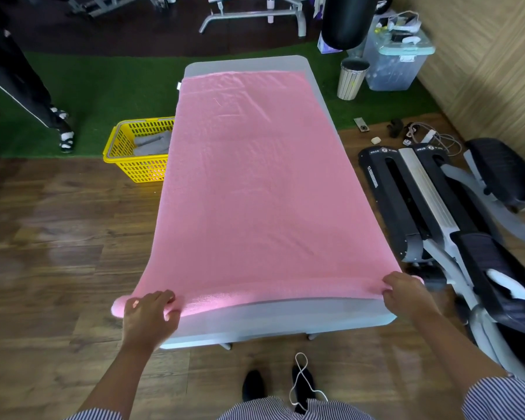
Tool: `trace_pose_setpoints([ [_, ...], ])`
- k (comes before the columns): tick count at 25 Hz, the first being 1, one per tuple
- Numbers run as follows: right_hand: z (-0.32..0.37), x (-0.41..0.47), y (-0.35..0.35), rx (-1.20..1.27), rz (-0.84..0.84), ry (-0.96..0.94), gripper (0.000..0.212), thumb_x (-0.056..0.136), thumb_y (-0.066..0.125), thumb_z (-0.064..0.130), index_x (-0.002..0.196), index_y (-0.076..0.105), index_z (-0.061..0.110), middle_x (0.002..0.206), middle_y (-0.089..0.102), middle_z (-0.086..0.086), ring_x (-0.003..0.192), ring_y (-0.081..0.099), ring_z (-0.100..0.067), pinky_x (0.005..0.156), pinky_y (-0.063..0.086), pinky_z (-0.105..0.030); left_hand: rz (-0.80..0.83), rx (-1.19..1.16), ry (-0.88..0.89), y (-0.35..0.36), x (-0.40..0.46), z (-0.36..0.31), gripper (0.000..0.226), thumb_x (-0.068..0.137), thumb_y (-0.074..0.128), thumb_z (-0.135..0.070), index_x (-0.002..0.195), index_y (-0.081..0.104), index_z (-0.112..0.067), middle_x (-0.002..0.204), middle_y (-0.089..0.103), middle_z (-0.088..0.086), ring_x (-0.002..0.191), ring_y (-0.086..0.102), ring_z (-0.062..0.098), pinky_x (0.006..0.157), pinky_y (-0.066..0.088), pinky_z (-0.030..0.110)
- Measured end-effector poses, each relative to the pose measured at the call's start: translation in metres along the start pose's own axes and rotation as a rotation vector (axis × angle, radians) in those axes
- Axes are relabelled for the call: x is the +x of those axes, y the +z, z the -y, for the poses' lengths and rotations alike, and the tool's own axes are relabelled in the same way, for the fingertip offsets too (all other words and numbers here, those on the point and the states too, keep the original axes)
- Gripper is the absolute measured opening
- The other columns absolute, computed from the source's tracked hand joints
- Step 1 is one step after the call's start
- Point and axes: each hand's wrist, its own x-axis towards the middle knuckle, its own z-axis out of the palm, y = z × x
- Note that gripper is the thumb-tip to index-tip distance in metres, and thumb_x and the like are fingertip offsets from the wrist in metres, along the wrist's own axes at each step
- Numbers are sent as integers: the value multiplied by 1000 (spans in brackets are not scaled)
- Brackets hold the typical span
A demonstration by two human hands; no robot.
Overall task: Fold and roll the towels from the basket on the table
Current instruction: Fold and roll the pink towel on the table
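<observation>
A pink towel [252, 183] lies spread flat over almost the whole top of the grey desk [285, 316], reaching from near the far edge to the near end, where a strip of bare desk shows below it. The towel's near corners hang slightly past the desk's sides — one at each hand.

To the right of the desk stands a black and grey exercise machine [437, 213] on the wooden floor. To the left of the desk, on the floor, sits a yellow basket [128, 165] with grey towels [152, 144] lying inside it. Beyond the desk on the right are a clear storage box [394, 62] and a pale ribbed bin [352, 78].

The left hand [149, 316] grips the towel's near left corner, fingers curled over the bunched edge. The right hand [403, 292] pinches the near right corner — its fingers closed on the cloth at the desk's edge.
</observation>
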Motion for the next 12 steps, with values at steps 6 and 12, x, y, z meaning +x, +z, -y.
trace_pose_setpoints([
  [6, -2, 4, 0, 98, -182, -58, 26, 77, 62, 0, 103, 65, 0, 104, 63, -11, 95, 59, -34, 84, 50, -47, -70, -59, -29, -3, 8, 6, 39, 77, 39, -29, 93, 70, -10, 95, 71, 4, 87, 68, 26, 85, 47, 52],
  [12, -8, 3, 12, 216, -26, -16, 43, 82, 59, 5, 124, 56, 5, 127, 53, -5, 121, 45, -26, 105, 34, -37, 77, -39, -61, 10, 7, 0, 49, 54, 83, -12, 100, 69, -7, 97, 72, 9, 87, 69, 29, 87, 48, 60],
])
